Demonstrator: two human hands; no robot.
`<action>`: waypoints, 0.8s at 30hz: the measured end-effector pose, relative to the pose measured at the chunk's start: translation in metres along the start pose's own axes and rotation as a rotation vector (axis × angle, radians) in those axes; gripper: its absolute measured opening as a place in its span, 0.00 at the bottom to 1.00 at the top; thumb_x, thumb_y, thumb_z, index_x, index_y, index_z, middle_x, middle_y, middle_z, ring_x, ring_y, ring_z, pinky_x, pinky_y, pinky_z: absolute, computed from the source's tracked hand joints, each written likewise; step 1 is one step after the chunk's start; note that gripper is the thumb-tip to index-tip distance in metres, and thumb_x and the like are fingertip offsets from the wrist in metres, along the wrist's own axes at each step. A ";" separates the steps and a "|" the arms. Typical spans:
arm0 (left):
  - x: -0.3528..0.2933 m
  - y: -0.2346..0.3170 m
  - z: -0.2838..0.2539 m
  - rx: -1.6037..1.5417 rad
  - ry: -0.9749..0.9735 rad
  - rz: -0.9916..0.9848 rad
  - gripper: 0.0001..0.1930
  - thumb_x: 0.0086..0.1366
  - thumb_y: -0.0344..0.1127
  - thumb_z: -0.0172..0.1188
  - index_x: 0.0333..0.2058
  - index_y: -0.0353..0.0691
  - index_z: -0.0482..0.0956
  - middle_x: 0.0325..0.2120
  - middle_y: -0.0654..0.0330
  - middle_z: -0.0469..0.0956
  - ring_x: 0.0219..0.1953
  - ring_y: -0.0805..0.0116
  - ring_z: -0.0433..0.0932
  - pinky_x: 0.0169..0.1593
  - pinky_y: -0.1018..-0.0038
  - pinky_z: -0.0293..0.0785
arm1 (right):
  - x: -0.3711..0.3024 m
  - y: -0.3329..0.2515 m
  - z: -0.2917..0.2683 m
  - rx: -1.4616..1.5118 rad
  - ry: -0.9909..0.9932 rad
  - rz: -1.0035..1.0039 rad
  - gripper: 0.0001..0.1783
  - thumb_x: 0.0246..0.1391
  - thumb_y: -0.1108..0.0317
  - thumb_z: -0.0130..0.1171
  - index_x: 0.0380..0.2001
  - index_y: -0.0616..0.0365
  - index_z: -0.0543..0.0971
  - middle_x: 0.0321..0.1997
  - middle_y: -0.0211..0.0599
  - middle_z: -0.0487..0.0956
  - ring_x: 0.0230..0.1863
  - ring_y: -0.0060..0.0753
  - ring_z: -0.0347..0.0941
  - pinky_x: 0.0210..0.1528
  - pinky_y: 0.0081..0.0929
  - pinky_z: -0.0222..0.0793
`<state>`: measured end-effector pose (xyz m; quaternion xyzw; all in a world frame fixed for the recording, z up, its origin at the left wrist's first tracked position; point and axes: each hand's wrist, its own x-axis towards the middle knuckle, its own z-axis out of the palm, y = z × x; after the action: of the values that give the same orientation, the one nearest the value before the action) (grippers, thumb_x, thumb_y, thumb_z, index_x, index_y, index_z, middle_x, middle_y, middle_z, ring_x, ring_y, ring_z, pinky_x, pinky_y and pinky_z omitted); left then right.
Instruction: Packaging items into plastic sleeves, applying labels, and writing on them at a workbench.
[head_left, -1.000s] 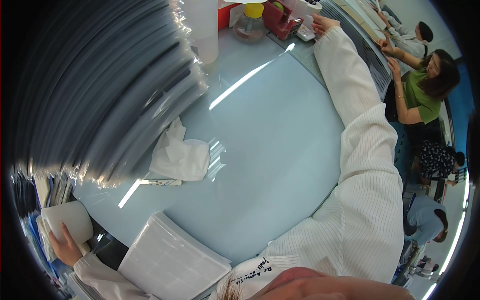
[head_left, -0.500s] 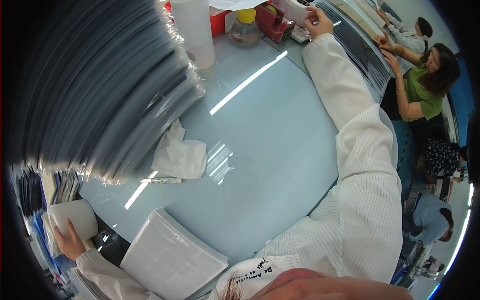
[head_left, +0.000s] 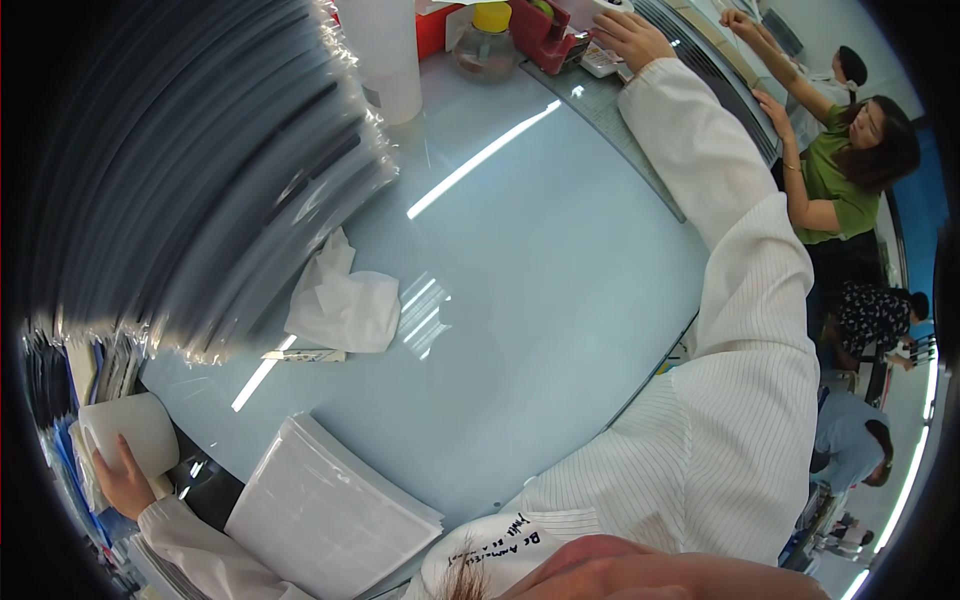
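At the lower left, my left hand (head_left: 124,484) grips a thick white roll (head_left: 140,428) by its near side, fingers spread against its end. My right hand (head_left: 634,40) is stretched far out to the top of the view. Its fingers are extended over the edge of a smaller white roll (head_left: 601,9), and whether they press on it I cannot tell. A red tape dispenser (head_left: 545,35) stands just left of that hand, with a small white keypad-like device (head_left: 603,60) between them.
A tall stack of dark sheets in clear sleeves (head_left: 220,180) fills the upper left of the table (head_left: 540,290). Crumpled white tissue (head_left: 350,305), a packet of clear bags (head_left: 335,510), a yellow-capped bottle (head_left: 486,50) and a white bottle (head_left: 385,60) lie around. Co-workers sit at right.
My right hand's fingers have gone from curled to stretched out, over the small roll. My left hand stays on the thick roll. A co-worker in green has raised one arm.
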<state>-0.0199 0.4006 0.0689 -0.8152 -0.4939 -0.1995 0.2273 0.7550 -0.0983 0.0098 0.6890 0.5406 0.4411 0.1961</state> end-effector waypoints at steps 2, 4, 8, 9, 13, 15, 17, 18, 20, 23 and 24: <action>0.001 0.000 0.006 -0.039 -0.017 -0.023 0.32 0.59 0.53 0.56 0.49 0.27 0.69 0.45 0.43 0.73 0.49 0.50 0.72 0.52 0.67 0.66 | 0.007 0.017 0.016 -0.787 0.110 -0.326 0.13 0.49 0.69 0.56 0.41 0.50 0.74 0.47 0.33 0.72 0.52 0.36 0.66 0.54 0.31 0.63; -0.002 0.001 0.007 -0.026 -0.015 -0.009 0.32 0.59 0.53 0.56 0.49 0.27 0.69 0.45 0.42 0.73 0.48 0.49 0.72 0.52 0.67 0.66 | 0.020 0.029 0.027 -1.572 0.234 -0.645 0.12 0.51 0.65 0.53 0.40 0.52 0.73 0.45 0.36 0.71 0.50 0.37 0.67 0.52 0.34 0.63; 0.002 0.002 0.000 -0.091 -0.079 -0.034 0.31 0.60 0.52 0.56 0.49 0.27 0.69 0.44 0.42 0.73 0.47 0.49 0.73 0.51 0.68 0.66 | 0.043 0.035 0.040 -3.010 0.468 -1.055 0.16 0.55 0.59 0.42 0.44 0.52 0.67 0.44 0.37 0.69 0.49 0.35 0.65 0.51 0.39 0.61; -0.002 -0.003 0.005 -0.088 -0.088 -0.040 0.31 0.60 0.52 0.56 0.49 0.27 0.69 0.44 0.42 0.73 0.47 0.49 0.73 0.51 0.68 0.66 | 0.049 0.028 0.041 -3.006 0.486 -1.051 0.16 0.55 0.59 0.42 0.44 0.52 0.67 0.44 0.37 0.69 0.49 0.35 0.65 0.51 0.39 0.61; -0.001 -0.013 0.007 -0.047 -0.013 -0.003 0.30 0.60 0.52 0.56 0.48 0.27 0.69 0.44 0.42 0.74 0.46 0.49 0.73 0.50 0.67 0.67 | 0.062 0.037 0.052 -3.332 0.605 -1.017 0.14 0.54 0.59 0.43 0.42 0.52 0.68 0.42 0.36 0.70 0.48 0.35 0.66 0.50 0.38 0.62; -0.002 -0.013 0.014 -0.073 -0.013 -0.009 0.30 0.60 0.52 0.56 0.48 0.27 0.69 0.43 0.42 0.74 0.46 0.50 0.73 0.50 0.67 0.67 | 0.073 0.034 0.060 -3.497 0.677 -1.003 0.13 0.54 0.59 0.43 0.40 0.52 0.68 0.42 0.36 0.70 0.47 0.36 0.66 0.49 0.38 0.62; -0.001 -0.011 0.014 -0.013 0.013 0.027 0.30 0.60 0.52 0.56 0.48 0.27 0.69 0.44 0.42 0.73 0.47 0.50 0.73 0.51 0.67 0.67 | 0.071 0.035 0.061 -3.666 0.738 -0.966 0.13 0.53 0.59 0.44 0.39 0.52 0.69 0.41 0.36 0.71 0.47 0.36 0.66 0.49 0.38 0.62; 0.000 -0.010 0.015 -0.017 0.015 0.029 0.30 0.60 0.52 0.56 0.48 0.27 0.69 0.44 0.42 0.73 0.47 0.50 0.73 0.51 0.67 0.67 | 0.068 0.036 0.060 -3.750 0.771 -0.946 0.12 0.53 0.60 0.44 0.38 0.52 0.69 0.40 0.36 0.71 0.46 0.36 0.66 0.49 0.38 0.62; -0.001 -0.008 0.011 -0.081 -0.045 0.001 0.30 0.60 0.52 0.56 0.49 0.28 0.69 0.45 0.42 0.73 0.48 0.50 0.72 0.52 0.67 0.66 | 0.068 0.031 0.055 -3.913 0.845 -0.875 0.12 0.53 0.60 0.44 0.37 0.52 0.70 0.39 0.35 0.71 0.46 0.37 0.67 0.48 0.38 0.63; -0.001 -0.012 0.008 0.007 -0.013 -0.008 0.31 0.60 0.52 0.56 0.50 0.28 0.69 0.46 0.42 0.72 0.49 0.50 0.71 0.53 0.67 0.65 | 0.061 0.025 0.046 -4.150 0.984 -0.764 0.11 0.52 0.60 0.45 0.35 0.52 0.71 0.38 0.35 0.72 0.45 0.37 0.67 0.47 0.37 0.63; -0.002 -0.013 0.008 0.005 -0.014 -0.004 0.31 0.60 0.52 0.56 0.50 0.28 0.69 0.46 0.42 0.72 0.49 0.50 0.71 0.53 0.67 0.65 | 0.057 0.024 0.042 -4.227 1.037 -0.718 0.10 0.52 0.60 0.45 0.34 0.52 0.71 0.38 0.35 0.72 0.45 0.38 0.67 0.47 0.37 0.63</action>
<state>-0.0319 0.4088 0.0638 -0.8151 -0.4976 -0.1930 0.2253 0.8044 -0.0458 0.0278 0.7142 0.5335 -0.2604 -0.3709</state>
